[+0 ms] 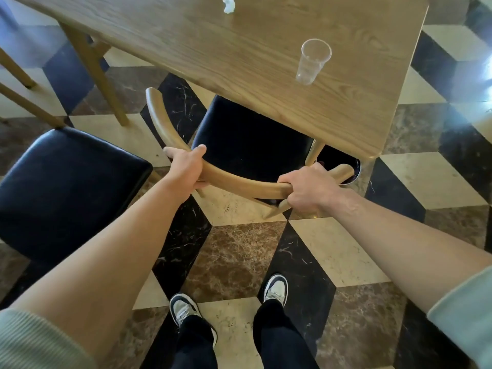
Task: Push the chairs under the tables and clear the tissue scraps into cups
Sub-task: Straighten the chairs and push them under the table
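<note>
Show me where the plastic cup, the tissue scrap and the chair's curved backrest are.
plastic cup (313,62), head view, on its clear side wall.
tissue scrap (229,4), head view, on the middle of the white wad.
curved backrest (239,179), head view, on the bare rail between the hands.

The desk (239,57) is matt, open-grained wood. The chair (255,145) pairs a smooth bent-wood backrest with a glossy black leather-like seat. The cup (312,61) is clear plastic, the scrap (229,4) crumpled white tissue. The floor (234,251) is polished marble.
</note>
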`<state>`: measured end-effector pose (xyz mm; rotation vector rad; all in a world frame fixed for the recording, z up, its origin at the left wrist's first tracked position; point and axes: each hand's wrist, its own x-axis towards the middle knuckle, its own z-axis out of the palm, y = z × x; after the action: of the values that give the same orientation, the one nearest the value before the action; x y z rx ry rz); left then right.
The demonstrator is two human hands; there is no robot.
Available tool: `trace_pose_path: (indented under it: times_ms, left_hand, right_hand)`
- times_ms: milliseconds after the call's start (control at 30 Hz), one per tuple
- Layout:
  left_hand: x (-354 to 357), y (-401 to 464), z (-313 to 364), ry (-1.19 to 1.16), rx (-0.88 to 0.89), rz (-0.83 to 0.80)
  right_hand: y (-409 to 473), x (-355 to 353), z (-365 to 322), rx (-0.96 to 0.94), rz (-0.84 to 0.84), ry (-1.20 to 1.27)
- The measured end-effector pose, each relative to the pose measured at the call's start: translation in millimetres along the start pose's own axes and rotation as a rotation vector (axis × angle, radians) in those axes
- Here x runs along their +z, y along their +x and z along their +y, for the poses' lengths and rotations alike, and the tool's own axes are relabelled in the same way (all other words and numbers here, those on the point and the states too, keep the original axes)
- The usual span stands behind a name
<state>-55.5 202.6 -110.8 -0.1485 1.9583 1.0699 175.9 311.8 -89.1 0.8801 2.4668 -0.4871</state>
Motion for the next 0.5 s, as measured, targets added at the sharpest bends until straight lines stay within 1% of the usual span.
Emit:
trace_pose_path:
  times_ms: [100,167,233,300,333,400,467,500]
  left_hand:
    - [-8,-2,-6,0.141,0.017,-0.051]
    - [-12,-5,-7,0.194,0.010,-0.121]
    - [-22,-7,-11,0.219,0.010,-0.191]
    - [-39,-6,-13,0.236,0.060,-0.201]
    - [-49,-6,-13,0.248,0.096,-0.183]
    - [-74,-4,-13,0.274,0.135,-0.167]
    - [-118,-1,-10,0.293,0.133,-0.184]
    - [-138,2,-9,0.318,0.135,-0.185]
  right_hand:
    - [-1,4,-6,0.049,-0.014,-0.062]
    - [-3,6,-9,0.091,-0.016,-0.053]
    - [-5,5,-20,0.048,-0.042,0.073]
    - [-2,-1,-41,-0.032,-0.047,0.261]
    - [2,-4,-55,-0.066,-0.002,0.312]
    - [13,-10,-86,-0.155,0.185,0.305]
    - [30,-15,-134,-0.222,0.365,0.278]
    - [36,-18,-156,-0.236,0.413,0.283]
